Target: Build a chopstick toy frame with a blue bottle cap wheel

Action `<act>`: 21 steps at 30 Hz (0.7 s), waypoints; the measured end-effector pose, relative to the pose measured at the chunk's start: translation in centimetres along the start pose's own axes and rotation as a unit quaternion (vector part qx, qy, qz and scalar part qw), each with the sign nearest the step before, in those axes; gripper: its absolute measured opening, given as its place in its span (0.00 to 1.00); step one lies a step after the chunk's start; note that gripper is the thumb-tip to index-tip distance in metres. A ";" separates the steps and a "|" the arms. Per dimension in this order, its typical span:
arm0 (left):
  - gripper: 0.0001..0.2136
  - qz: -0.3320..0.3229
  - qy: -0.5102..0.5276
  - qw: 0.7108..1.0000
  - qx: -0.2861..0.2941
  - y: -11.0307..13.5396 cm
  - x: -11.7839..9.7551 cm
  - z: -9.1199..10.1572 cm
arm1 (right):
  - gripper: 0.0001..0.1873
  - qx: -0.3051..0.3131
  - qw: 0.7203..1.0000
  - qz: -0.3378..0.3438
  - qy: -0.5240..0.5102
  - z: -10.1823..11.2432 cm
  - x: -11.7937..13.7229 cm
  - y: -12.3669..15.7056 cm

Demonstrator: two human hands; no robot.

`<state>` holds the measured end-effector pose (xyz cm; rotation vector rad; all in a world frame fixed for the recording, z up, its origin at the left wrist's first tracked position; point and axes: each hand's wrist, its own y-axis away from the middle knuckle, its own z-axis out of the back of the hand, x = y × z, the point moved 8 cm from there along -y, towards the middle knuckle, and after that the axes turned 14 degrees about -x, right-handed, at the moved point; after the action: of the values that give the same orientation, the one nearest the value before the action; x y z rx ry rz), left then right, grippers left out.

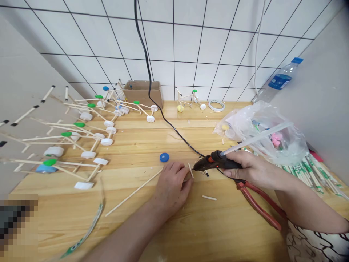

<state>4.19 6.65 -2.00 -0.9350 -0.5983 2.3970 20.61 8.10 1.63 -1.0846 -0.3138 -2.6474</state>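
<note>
My left hand point(173, 187) pinches a long thin wooden stick point(133, 193) whose far end is hidden in my fingers. A short wooden piece point(190, 170) stands up just past those fingers. My right hand point(253, 169) grips a black hot glue gun point(215, 162) with a translucent glue stick point(256, 138) in its back, and the nozzle sits against the short piece. A blue bottle cap point(164, 157) lies just above my left hand. Under my right wrist rest red-handled pliers point(256, 202), and a small cut stick point(209, 198) lies between them and my left hand.
Several stick models with bottle-cap wheels point(87, 142) crowd the wooden table's left side. Behind stand a cardboard box point(143, 94) and a tape roll point(216, 105). On the right lie a plastic bag point(261, 133), a water bottle point(280, 82) and bundled sticks point(313, 178). A black cable point(169, 120) crosses the table.
</note>
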 end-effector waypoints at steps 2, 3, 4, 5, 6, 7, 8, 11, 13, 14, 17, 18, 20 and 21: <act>0.05 -0.002 0.000 1.000 -0.002 0.0 0.0 0.1 | 0.19 0.003 1.000 0.003 0.004 0.0 0.0 0.0; 0.05 -0.003 -0.001 1.000 -0.002 0.0 -0.1 0.1 | 0.19 0.003 1.000 0.004 0.008 -0.1 0.0 0.0; 0.05 -0.004 -0.001 1.000 -0.002 0.0 -0.1 0.1 | 0.18 0.004 1.000 0.006 0.013 -0.1 0.0 0.0; 0.06 -0.005 -0.001 1.000 -0.002 -0.1 -0.1 0.1 | 0.18 0.004 1.000 0.008 0.020 -0.1 0.1 0.0; 0.06 -0.005 -0.002 1.000 -0.003 -0.1 -0.1 0.1 | 0.17 0.002 1.000 0.011 0.027 0.0 0.1 0.0; 0.05 -0.005 -0.002 1.000 -0.003 -0.1 -0.1 0.1 | 0.17 0.000 0.999 0.012 0.034 0.0 0.1 -0.1; 0.05 -0.004 -0.002 1.000 -0.003 -0.1 -0.1 0.1 | 0.17 0.000 0.999 0.013 0.038 0.0 0.2 -0.1; 0.05 -0.004 -0.004 1.000 -0.004 -0.1 0.0 0.1 | 0.17 0.006 0.999 0.009 0.033 0.0 0.2 0.0; 0.05 -0.003 -0.004 1.000 -0.005 -0.1 0.0 0.1 | 0.17 0.010 1.000 0.005 0.020 0.0 0.1 0.1; 0.05 -0.003 -0.004 1.000 -0.005 0.0 0.0 0.1 | 0.17 0.008 1.000 0.003 0.016 0.0 0.1 0.1; 0.05 -0.003 -0.003 1.000 -0.004 0.0 0.0 0.0 | 0.15 -0.001 1.000 -0.006 0.018 0.3 -0.1 0.1; 0.05 -0.003 -0.003 1.000 -0.004 0.0 0.0 0.0 | 0.15 -0.003 1.000 -0.007 0.020 0.3 -0.2 0.1; 0.05 -0.003 -0.002 1.000 -0.005 0.0 0.0 0.1 | 0.15 -0.003 1.000 -0.008 0.024 0.3 -0.3 0.1; 0.05 -0.002 -0.002 1.000 -0.004 0.0 0.0 0.1 | 0.15 -0.004 1.000 -0.007 0.026 0.3 -0.3 0.0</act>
<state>4.18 6.64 -1.92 -0.9312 -0.6109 2.3953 21.03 8.19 1.64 -1.0163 -0.3014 -2.6862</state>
